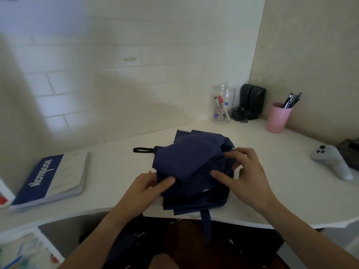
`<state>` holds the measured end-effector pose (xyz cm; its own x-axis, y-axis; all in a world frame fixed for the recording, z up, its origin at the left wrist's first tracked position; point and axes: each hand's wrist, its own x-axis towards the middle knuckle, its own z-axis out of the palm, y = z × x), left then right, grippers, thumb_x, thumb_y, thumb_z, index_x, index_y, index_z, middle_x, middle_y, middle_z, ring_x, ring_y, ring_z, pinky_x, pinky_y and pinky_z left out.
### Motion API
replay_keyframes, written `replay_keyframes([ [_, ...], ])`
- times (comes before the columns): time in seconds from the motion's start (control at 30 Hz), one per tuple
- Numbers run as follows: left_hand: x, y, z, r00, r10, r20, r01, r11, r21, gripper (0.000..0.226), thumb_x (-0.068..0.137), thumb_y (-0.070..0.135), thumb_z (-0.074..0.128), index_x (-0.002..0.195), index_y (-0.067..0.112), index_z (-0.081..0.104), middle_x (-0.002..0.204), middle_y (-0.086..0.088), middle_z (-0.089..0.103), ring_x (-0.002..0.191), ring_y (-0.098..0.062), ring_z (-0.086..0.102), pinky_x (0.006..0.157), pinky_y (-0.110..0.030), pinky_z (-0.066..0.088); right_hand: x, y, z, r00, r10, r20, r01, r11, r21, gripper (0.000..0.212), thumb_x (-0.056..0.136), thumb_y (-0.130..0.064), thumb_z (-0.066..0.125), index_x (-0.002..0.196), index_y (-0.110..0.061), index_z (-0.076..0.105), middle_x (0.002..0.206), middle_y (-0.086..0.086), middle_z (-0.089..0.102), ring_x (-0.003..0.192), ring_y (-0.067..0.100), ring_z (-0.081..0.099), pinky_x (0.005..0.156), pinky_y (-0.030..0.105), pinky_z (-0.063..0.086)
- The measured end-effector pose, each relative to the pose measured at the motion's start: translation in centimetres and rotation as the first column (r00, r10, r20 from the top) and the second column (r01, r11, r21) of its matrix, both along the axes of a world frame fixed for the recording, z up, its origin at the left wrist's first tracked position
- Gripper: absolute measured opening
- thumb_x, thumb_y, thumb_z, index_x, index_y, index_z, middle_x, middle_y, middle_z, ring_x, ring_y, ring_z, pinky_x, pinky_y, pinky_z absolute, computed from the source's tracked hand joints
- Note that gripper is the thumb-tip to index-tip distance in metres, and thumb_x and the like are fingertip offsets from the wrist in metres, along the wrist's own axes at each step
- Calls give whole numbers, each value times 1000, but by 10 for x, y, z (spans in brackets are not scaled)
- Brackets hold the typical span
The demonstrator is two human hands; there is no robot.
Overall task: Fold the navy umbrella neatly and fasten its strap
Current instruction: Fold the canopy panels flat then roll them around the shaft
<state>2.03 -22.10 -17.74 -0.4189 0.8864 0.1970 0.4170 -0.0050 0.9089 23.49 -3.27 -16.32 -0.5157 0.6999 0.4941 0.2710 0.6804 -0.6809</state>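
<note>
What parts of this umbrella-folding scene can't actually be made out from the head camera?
- Head view: the navy umbrella hides its own shaft and ribs under bunched fabric.
- The strap hangs over the desk edge; its fastener is lost in shadow.
- The left hand has fingers tucked beneath cloth.
- The notebook is blurred; small print unreadable.

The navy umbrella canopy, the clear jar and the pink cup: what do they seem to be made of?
Navy umbrella canopy: thin woven synthetic fabric, probably; it creases softly, matte. Clear jar: transparent, probably plastic, though glass is possible; markers show through it. Pink cup: opaque, matte, likely plastic.
</note>
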Motion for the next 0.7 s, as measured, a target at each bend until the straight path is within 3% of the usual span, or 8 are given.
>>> replay_keyframes([
  [0.07,0,-1,2,999,-4,43,3,1000,22,60,91,59,63,91,-1,68,91,-21,73,87,-22,70,82,-41,49,-8,1,7,998,2,-59,-4,999,-33,49,69,-40,87,112,-30,66,113,-13,55,83,7,60,70,16,45],
  [0.17,4,-1,5,998,1,70,-4,999,35,31,100,42,57,127,28,64,111,-4,77,102,-23,72,98,-40,55,-12,6,15,990,51,-133,-66,992,-106,42,72,-22,87,106,-33,64,91,-13,67,72,9,59,64,13,43],
  [0.23,2,0,2,999,25,48,-28,998,56,35,104,34,54,138,41,53,120,-4,73,107,-32,68,100,-46,55,-11,8,11,986,129,-109,-134,990,-40,35,75,-8,84,94,-31,67,77,-10,65,62,9,55,60,12,41],
  [0.3,-2,-1,-3,991,118,-55,-114,991,73,28,105,20,54,127,38,59,107,-3,76,98,-31,72,87,-45,60,-4,8,2,984,177,-36,-173,980,104,36,72,6,80,79,-28,68,74,-17,63,59,7,53,60,11,41],
  [0.4,-4,-3,-10,928,275,-252,-263,961,81,38,92,-3,62,93,35,70,89,10,76,88,-7,70,76,-19,52,8,10,-9,979,177,104,-198,946,257,44,64,14,75,72,-28,66,78,-22,60,62,1,54,61,10,43],
  [0.5,1,-4,-11,896,335,-293,-326,942,79,36,86,2,70,93,37,71,80,9,72,82,-6,67,69,-9,48,16,11,-16,965,146,220,-211,927,310,47,67,9,72,85,-32,59,79,-22,56,69,-4,53,64,14,43],
  [0.6,4,-2,-9,910,248,-332,-255,967,24,37,90,1,66,99,36,60,78,3,66,72,-15,63,63,-22,53,24,4,-14,958,194,213,-242,941,235,62,77,-3,72,121,-37,44,83,-20,60,77,-3,57,69,9,43],
  [0.7,0,2,-11,876,233,-423,-260,966,-7,37,86,-4,61,91,32,62,89,4,67,83,-16,63,74,-35,54,27,5,-8,934,187,305,-306,860,409,63,83,-11,72,138,-29,49,93,-15,64,79,-3,56,76,14,49],
])
